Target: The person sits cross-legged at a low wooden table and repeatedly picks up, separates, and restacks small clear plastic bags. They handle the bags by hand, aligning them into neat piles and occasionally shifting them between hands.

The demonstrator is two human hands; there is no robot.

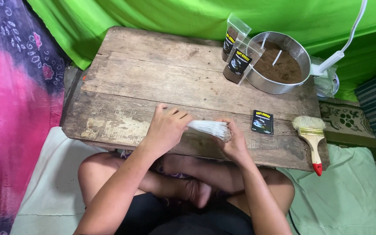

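My low wooden table (153, 74) fills the view. Far right sits a metal pan (279, 85) of brown powder. My left hand (167, 128) and right hand (235, 141) each pinch one end of a stack of clear pouches (209, 128), lying left-right at the table's near edge.

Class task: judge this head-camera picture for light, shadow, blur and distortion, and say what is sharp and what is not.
Head view: soft, even light tinted by the green cloth; only faint shadows on the table. The brush and pan are sharp. The clear bags held between left hand and right hand look slightly smeared. The table's edges bow slightly, a wide-lens effect.
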